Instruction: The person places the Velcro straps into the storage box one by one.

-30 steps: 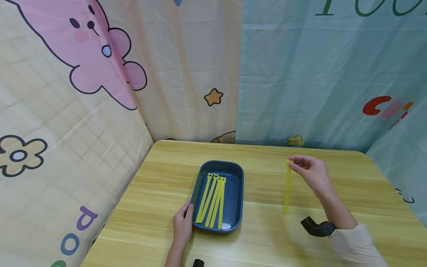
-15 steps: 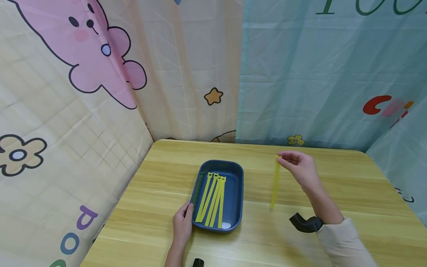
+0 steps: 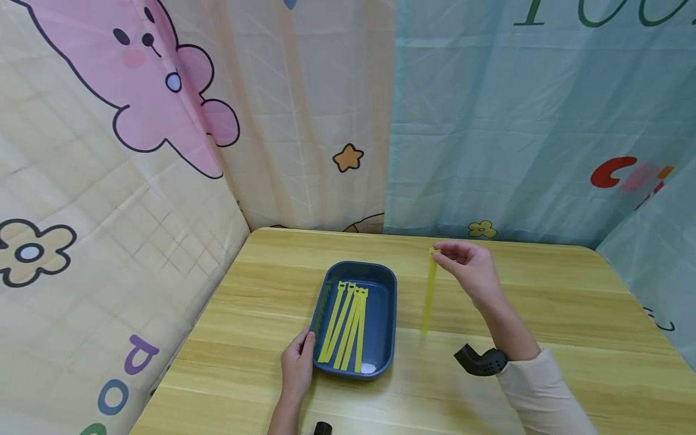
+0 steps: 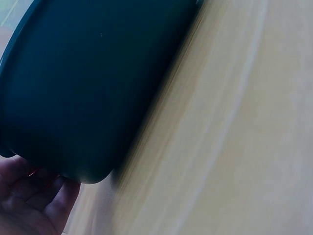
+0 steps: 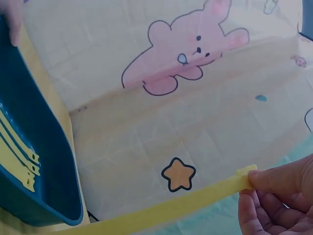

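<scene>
A dark blue rectangular tray (image 3: 385,326) sits on the table with several yellow hook-and-loop cable ties (image 3: 361,329) side by side in its left half, slotted heads away from me. My left hand (image 3: 297,365) grips the tray's near left corner, thumb at the rim; in the left wrist view its fingers (image 4: 61,200) curl at the tray's outer wall. To the right of the tray, my right hand (image 3: 473,272) pinches one more yellow cable tie (image 3: 429,296) by its head between thumb and fingers. The tie hangs down over the table, its tail stretching leftward in the right wrist view.
The wood-grain table (image 3: 587,302) is bounded at the back and left by printed curtains (image 3: 304,121). A black curved device (image 3: 481,361) is strapped to my right wrist, and part of another black one (image 3: 323,428) shows at the bottom edge.
My right hand has moved left toward the tray and slightly away from me, carrying the hanging cable tie. The left hand, the tray and the ties inside it have stayed put.
</scene>
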A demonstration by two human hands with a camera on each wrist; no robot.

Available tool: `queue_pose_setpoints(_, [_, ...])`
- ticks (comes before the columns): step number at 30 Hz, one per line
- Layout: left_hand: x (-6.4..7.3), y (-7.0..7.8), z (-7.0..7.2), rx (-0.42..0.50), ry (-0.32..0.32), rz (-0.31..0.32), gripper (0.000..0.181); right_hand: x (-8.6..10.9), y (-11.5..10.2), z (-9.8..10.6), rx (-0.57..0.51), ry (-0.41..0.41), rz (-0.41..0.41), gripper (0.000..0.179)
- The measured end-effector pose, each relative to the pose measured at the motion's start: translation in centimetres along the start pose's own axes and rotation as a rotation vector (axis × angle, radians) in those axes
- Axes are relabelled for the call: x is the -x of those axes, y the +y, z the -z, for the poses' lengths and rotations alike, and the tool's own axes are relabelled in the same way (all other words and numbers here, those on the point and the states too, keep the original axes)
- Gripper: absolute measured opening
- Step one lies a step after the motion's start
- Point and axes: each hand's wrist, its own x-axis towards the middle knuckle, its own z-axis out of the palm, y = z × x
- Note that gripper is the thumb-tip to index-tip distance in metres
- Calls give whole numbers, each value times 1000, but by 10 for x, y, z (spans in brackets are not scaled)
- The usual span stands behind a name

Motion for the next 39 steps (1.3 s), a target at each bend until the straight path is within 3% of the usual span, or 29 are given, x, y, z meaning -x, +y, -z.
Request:
queue_pose_setpoints(8, [2,-2,0,-14,46,-107,39,-1,-11,-10,-60,-2,40,31])
queue_pose_setpoints(15, [2,-1,2,0,5,-13,35,0,-16,-18,-124,-7,70,27])
queue_pose_setpoints(22, [2,1,2,24,-2,-2,33,4,-17,-32,-188,32,109,27])
queue_pose_setpoints(29, [2,4,2,36,-6,18,32,10,-9,-48,-225,23,33,27])
queue_pose_setpoints(35, [9,31,5,34,-13,21,30,16,1,-59,-232,19,-18,27])
queue_pose_setpoints(39, [5,21,4,31,-14,15,31,20,7,-65,-231,9,-55,27])
